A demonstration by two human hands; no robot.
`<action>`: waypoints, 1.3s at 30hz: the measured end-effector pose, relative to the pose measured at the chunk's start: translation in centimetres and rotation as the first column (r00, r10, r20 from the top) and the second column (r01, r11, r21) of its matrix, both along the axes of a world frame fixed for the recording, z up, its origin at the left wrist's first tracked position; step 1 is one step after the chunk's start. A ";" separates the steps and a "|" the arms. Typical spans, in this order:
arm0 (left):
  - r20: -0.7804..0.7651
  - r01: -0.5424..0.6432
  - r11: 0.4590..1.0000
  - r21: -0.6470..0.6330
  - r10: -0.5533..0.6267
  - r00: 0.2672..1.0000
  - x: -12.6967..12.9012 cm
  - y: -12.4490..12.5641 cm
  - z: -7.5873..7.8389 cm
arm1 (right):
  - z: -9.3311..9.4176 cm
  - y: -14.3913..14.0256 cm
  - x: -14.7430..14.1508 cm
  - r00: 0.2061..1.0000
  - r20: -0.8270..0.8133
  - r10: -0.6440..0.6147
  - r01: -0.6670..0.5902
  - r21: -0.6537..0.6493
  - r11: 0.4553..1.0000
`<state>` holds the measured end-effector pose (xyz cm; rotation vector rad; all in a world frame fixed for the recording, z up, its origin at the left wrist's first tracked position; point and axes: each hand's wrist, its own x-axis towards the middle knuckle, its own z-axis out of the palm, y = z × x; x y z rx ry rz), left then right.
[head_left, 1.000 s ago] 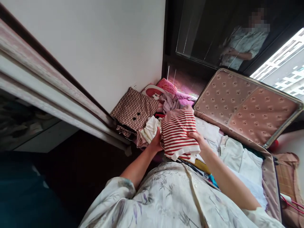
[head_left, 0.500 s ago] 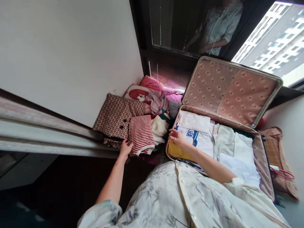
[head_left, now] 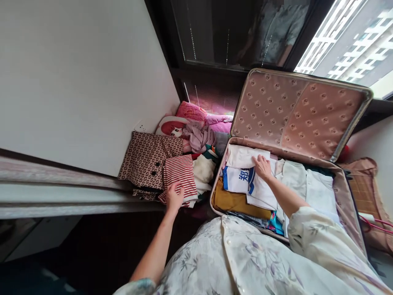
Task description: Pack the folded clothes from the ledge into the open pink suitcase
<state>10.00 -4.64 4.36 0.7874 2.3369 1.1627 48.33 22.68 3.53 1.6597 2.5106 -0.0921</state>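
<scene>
An open suitcase (head_left: pixel 344 192) lies on the floor, its patterned lid (head_left: pixel 294 110) propped up. Folded clothes fill it. My right hand (head_left: pixel 262 167) rests flat on a folded white garment (head_left: pixel 245 157) at the case's far left corner, above a white shirt with blue print (head_left: pixel 238 179) and a mustard garment (head_left: pixel 233 201). My left hand (head_left: pixel 175 196) lies open on a folded red-and-white striped top (head_left: pixel 179 174), which sits on a pile of clothes left of the case.
A brown patterned garment (head_left: pixel 145 157), a cream cloth (head_left: pixel 204 169), mauve and pink fabrics (head_left: pixel 199 137) and a cartoon-print cushion (head_left: pixel 172 127) are heaped against the white wall. A woven bag (head_left: pixel 368 192) lies right of the case. A dark window is behind.
The striped top, held in both hands a second ago, now lies on the pile at the left. My right hand moved right onto the white garment in the suitcase.
</scene>
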 end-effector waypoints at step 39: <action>0.934 0.096 0.994 -0.054 0.016 0.356 21.1 9.1 4.1 | 2.0 -15.3 31.3 0.987 0.039 -0.154 0.158 -0.362 0.919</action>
